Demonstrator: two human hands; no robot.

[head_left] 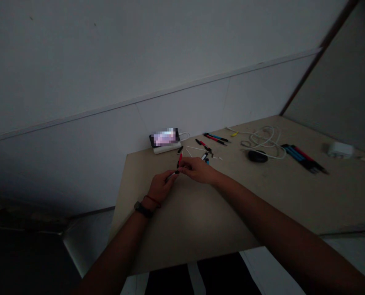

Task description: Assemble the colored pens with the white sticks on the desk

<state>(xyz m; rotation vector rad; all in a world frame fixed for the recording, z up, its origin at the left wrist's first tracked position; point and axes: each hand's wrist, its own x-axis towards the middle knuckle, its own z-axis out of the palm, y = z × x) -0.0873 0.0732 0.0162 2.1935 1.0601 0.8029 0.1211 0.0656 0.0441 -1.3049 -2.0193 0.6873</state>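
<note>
My left hand (pixel 160 186) is closed around a thin white pen part (pixel 172 175) with a dark tip, held just above the wooden table (pixel 200 213). My right hand (pixel 197 169) meets it from the right, fingers pinched on a red and black pen piece (pixel 180 159) that stands up between the two hands. Both hands touch at the fingertips. Loose pen parts (pixel 205 157) lie just behind my right hand. The light is dim, so small pieces are hard to tell apart.
A phone (pixel 164 137) leans on a white power bank at the table's far edge. Behind it lie several pens (pixel 215 138), a white coiled cable (pixel 266 141), a black round object (pixel 257 155), a bunch of pens (pixel 303 158) and a white charger (pixel 340 150).
</note>
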